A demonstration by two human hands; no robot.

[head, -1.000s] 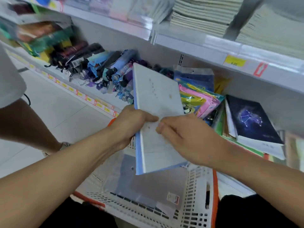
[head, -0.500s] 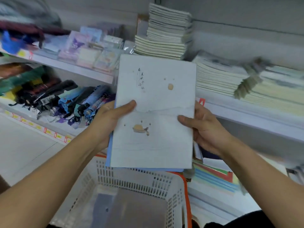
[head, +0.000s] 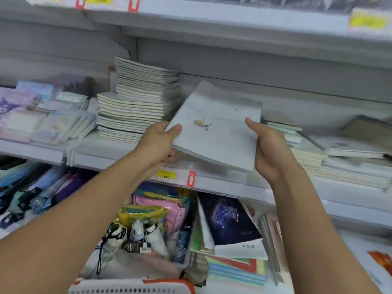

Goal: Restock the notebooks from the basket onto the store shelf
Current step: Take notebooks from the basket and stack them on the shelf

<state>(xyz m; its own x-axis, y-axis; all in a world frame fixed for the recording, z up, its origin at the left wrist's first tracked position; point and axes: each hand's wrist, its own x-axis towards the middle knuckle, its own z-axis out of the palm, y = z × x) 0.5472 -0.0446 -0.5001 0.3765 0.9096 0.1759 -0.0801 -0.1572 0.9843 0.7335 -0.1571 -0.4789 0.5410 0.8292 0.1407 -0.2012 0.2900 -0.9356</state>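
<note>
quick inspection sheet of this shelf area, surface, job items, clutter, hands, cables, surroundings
surface: middle shelf, white, with a yellow price tag and a red arrow marker on its front edge
job's things: pale notebooks held tilted over the shelf gap; tall notebook stack to their left; lower stacks to the right; basket, only its rim in view
clutter: packaged stationery far left; constellation notebook and pink pouches on the lower shelf
grippers: left hand grips the notebooks' left edge; right hand holds the right edge
cables: nothing seen
surroundings: upper shelf above; folded umbrellas lower left
</note>
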